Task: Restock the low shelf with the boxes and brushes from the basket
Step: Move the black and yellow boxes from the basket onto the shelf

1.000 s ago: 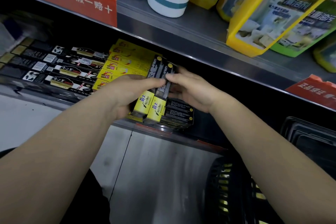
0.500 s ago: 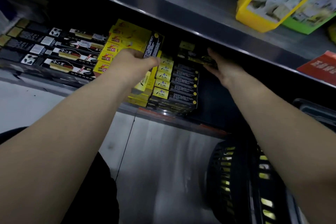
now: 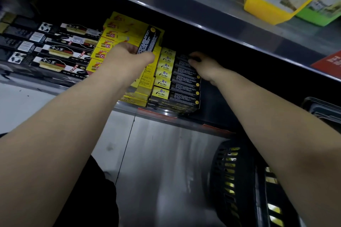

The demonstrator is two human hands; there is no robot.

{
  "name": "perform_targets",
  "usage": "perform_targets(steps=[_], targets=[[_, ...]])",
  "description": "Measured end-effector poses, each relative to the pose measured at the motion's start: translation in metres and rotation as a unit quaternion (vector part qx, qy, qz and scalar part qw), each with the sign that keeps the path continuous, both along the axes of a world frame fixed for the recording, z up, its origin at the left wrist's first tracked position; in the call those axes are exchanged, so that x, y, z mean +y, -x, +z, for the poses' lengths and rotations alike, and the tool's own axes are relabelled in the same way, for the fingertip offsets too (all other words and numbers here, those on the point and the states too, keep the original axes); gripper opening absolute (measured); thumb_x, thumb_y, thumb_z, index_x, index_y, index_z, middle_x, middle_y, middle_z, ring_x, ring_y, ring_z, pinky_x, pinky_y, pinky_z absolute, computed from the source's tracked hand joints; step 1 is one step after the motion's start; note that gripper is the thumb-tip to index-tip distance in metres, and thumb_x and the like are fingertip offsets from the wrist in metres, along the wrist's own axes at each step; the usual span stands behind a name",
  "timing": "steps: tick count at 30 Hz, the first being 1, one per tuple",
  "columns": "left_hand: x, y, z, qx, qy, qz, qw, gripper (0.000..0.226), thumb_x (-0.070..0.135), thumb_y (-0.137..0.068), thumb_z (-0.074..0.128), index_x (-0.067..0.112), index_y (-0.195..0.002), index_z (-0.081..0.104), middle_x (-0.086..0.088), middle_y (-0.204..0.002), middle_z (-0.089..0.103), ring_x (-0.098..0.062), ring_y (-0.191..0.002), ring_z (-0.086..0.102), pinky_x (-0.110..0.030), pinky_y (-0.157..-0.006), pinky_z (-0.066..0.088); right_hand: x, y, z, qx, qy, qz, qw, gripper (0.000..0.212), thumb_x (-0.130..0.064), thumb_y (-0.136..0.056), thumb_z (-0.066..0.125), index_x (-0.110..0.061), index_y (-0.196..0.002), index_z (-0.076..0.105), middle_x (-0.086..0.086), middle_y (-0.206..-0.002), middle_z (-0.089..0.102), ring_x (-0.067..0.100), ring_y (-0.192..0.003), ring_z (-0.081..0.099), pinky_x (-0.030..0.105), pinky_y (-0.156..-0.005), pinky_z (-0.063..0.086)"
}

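Left hand (image 3: 127, 57) grips one upright black-yellow box (image 3: 149, 41); right hand (image 3: 203, 67), fingers (image 3: 196, 56) curled, touches six-box stack (image 3: 177, 86), grip indeterminate.

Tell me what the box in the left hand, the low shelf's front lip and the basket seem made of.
Held box: printed cardboard, slightly glossy; sharp folded edges and fine print. Shelf lip: likely bare metal, going by its silvery sheen. Basket: probably black moulded plastic, matte, with slotted walls.
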State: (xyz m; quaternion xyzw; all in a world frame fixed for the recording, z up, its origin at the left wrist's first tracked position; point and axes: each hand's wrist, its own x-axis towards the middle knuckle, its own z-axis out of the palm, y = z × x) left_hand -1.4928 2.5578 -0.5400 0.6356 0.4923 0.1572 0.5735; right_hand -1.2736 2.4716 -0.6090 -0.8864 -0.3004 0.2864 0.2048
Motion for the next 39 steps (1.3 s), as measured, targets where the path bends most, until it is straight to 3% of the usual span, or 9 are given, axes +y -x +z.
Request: perform_targets(steps=[4, 7, 9, 11, 16, 21, 25, 28, 39], targets=[[0.001, 0.000, 0.002, -0.002, 0.017, -0.011, 1.000, 0.052, 0.029, -0.081, 0.066, 0.019, -0.130, 0.050, 0.006, -0.096, 0.053, -0.008, -0.075, 0.047, -0.010, -0.035, 0.037, 0.001, 0.006, 0.017, -0.063, 0.067, 0.107, 0.990, 0.064, -0.037, -0.094, 0.051, -0.022, -0.148, 0.021, 0.008, -0.147, 0.037, 0.025, -0.128, 0.043, 0.026, -0.094, 0.036], [-0.001, 0.000, 0.003, -0.006, 0.018, -0.028, 0.999, 0.055, 0.027, -0.075, 0.074, 0.018, -0.124, 0.051, 0.006, -0.092, 0.060, -0.009, -0.072, 0.056, -0.021, -0.046, 0.047, -0.001, 0.021, 0.051, 0.016, -0.063, 0.199, 0.978, 0.093, -0.029, -0.078, 0.075, -0.023, -0.149, 0.015, 0.000, -0.149, 0.029, 0.007, -0.133, 0.031, 0.017, -0.101, 0.026], [-0.003, -0.001, 0.005, -0.021, 0.027, -0.050, 0.998, 0.053, 0.025, -0.072, 0.078, 0.018, -0.119, 0.053, 0.005, -0.092, 0.060, -0.005, -0.061, 0.058, -0.018, -0.045, 0.048, -0.002, 0.035, 0.071, 0.053, -0.139, 0.273, 0.950, 0.083, -0.019, -0.074, 0.078, -0.020, -0.142, 0.030, -0.008, -0.135, 0.037, -0.017, -0.120, 0.034, 0.003, -0.099, 0.025], [-0.005, -0.002, 0.006, -0.027, 0.028, -0.082, 0.996, 0.049, 0.026, -0.070, 0.080, 0.022, -0.113, 0.057, -0.001, -0.107, 0.061, -0.007, -0.065, 0.063, -0.020, -0.051, 0.050, -0.001, 0.042, 0.081, 0.058, -0.149, 0.314, 0.936, 0.057, -0.012, -0.074, 0.077, -0.023, -0.123, 0.051, -0.009, -0.117, 0.047, -0.013, -0.105, 0.046, -0.002, -0.089, 0.030], [-0.006, -0.001, 0.006, -0.053, -0.047, -0.096, 0.993, 0.045, 0.033, -0.072, 0.078, 0.023, -0.110, 0.057, 0.001, -0.112, 0.061, -0.011, -0.093, 0.060, -0.020, -0.073, 0.049, -0.010, 0.024, 0.073, 0.090, -0.130, 0.193, 0.968, 0.037, -0.015, -0.076, 0.075, -0.029, -0.104, 0.056, -0.019, -0.096, 0.056, -0.006, -0.089, 0.053, 0.004, -0.076, 0.039], [-0.006, 0.003, -0.002, 0.041, -0.156, -0.176, 0.971, 0.069, 0.035, -0.078, 0.072, 0.018, -0.136, 0.039, 0.002, -0.134, 0.051, -0.016, -0.120, 0.049, -0.021, -0.087, 0.035, -0.025, -0.016, 0.045, -0.026, -0.122, -0.023, 0.992, 0.060, -0.045, -0.085, 0.062, -0.023, -0.137, 0.040, -0.005, -0.134, 0.047, 0.013, -0.120, 0.045, 0.025, -0.101, 0.035], [-0.009, 0.001, -0.005, 0.100, -0.180, -0.242, 0.948, 0.062, 0.032, -0.082, 0.067, 0.021, -0.137, 0.041, 0.000, -0.141, 0.046, -0.019, -0.124, 0.046, -0.020, -0.084, 0.030, -0.011, -0.024, 0.026, -0.120, -0.037, -0.006, 0.992, 0.055, -0.034, -0.095, 0.050, -0.015, -0.143, 0.032, 0.009, -0.144, 0.040, 0.026, -0.129, 0.040, 0.031, -0.103, 0.032], [-0.010, 0.001, -0.007, 0.135, -0.167, -0.282, 0.935, 0.058, 0.035, -0.084, 0.065, 0.022, -0.136, 0.042, -0.003, -0.142, 0.043, -0.021, -0.124, 0.045, -0.022, -0.084, 0.031, 0.006, -0.019, 0.012, -0.089, 0.030, 0.058, 0.994, 0.046, -0.020, -0.099, 0.044, -0.016, -0.143, 0.033, 0.011, -0.143, 0.040, 0.026, -0.126, 0.042, 0.024, -0.091, 0.033], [-0.011, 0.001, -0.004, 0.164, -0.175, -0.304, 0.922, 0.055, 0.036, -0.087, 0.060, 0.024, -0.137, 0.041, -0.002, -0.144, 0.041, -0.020, -0.123, 0.044, -0.020, -0.080, 0.028, 0.018, -0.014, 0.005, -0.046, 0.081, 0.100, 0.991, 0.050, -0.022, -0.103, 0.033, -0.019, -0.150, 0.016, 0.010, -0.156, 0.018, 0.027, -0.139, 0.027, 0.025, -0.103, 0.027]])
